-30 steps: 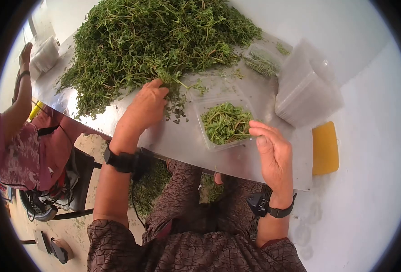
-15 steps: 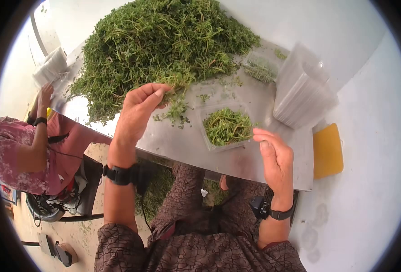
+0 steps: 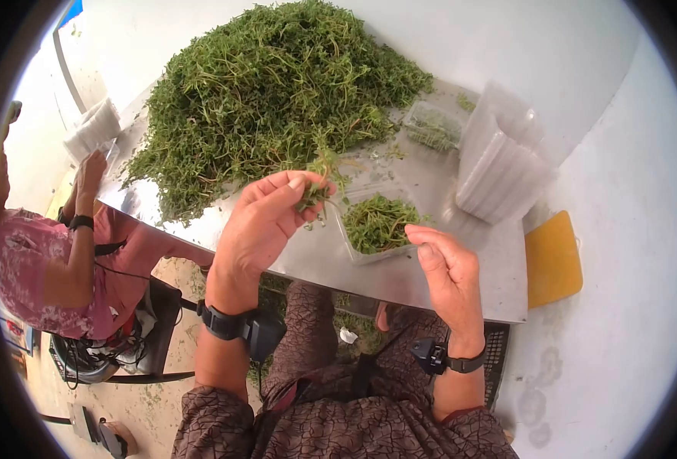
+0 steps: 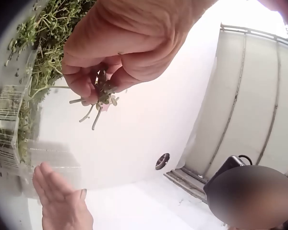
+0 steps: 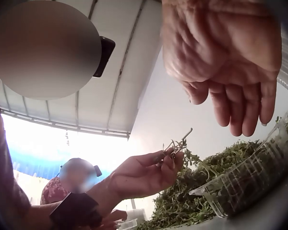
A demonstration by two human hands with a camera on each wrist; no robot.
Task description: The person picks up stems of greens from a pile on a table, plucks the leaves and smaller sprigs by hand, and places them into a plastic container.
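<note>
My left hand pinches a small bunch of green leafy sprigs between thumb and fingers, just left of a clear plastic box. Cut stems poke out below the fingertips in the left wrist view, where the bunch shows close up. Inside the box lie loose greens. At the box's right side is my right hand, its fingers straight and nothing in its palm; the right wrist view shows that hand above the box wall. A large heap of the same greens covers the table's far side.
A tall stack of clear boxes stands on the right of the metal table. Behind the open box sits another filled box. A yellow board is by the wall. Another person sits at the left.
My left hand has come away from the heap with a bunch of sprigs and moved right, toward the box. The right hand has stayed beside the box, its fingers straight.
</note>
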